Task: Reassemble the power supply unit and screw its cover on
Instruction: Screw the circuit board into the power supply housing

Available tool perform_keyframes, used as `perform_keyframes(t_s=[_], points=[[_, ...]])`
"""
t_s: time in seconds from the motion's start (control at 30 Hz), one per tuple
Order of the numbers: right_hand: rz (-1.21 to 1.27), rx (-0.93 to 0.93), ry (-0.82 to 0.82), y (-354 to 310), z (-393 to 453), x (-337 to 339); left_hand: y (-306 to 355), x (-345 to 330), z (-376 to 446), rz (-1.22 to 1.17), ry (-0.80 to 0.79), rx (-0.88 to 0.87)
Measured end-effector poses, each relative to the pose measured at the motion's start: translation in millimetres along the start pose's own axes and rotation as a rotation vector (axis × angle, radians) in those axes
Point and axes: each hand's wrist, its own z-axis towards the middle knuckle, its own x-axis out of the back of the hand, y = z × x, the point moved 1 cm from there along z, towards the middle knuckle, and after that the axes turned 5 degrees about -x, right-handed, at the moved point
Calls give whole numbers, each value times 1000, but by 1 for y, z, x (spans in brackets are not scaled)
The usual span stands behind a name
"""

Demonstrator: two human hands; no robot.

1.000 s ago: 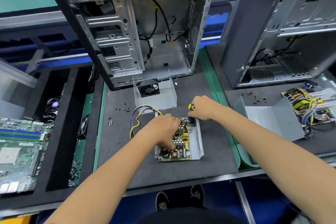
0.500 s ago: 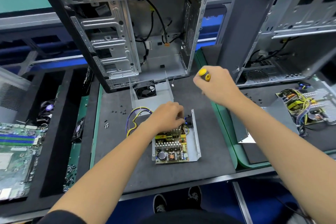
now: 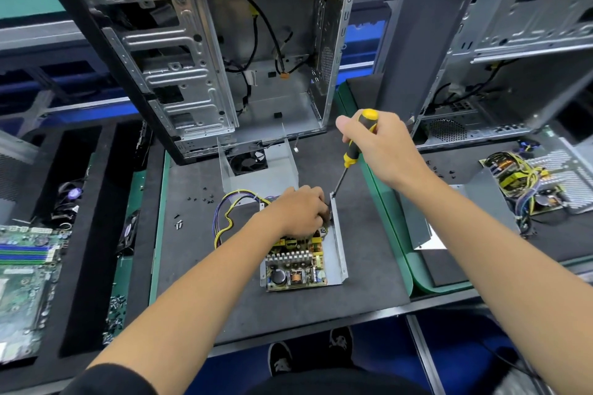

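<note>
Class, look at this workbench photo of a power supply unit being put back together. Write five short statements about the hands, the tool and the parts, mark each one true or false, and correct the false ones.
1. The right hand grips a yellow-and-black-handled screwdriver. True.
2. The screwdriver's tip points at the far corner of the open grey metal power supply tray. True.
3. The left hand lies flat on the dark foam mat, away from the tray. False: it rests on the far end of the green circuit board inside the tray.
4. The grey fan-fitted cover is already on the tray. False: it sits apart, behind the tray.
5. Small loose black screws lie on the mat. True.
</note>
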Motion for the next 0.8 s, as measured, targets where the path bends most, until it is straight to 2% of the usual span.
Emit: perform_keyframes(t_s=[0.1,0.37,0.5,0.57,0.67,0.8], points=[[-10,-10,-14,3,-1,-1,0,3,5,56,69,3],[-43,-11,-26,9,-3,0,-13,8,13,-199,139,45],[-43,-21,-50,11,-2,-1,-16,10,12,-280,178,-47],[-43,-23,-53,11,-2,-1,-18,10,12,-256,128,-63],[-41,-22,-59,10,-3,-2,-18,6,14,-81,51,-58],[-53,-53,-92,9,-5,-5,-16,8,18,-39,81,-50]])
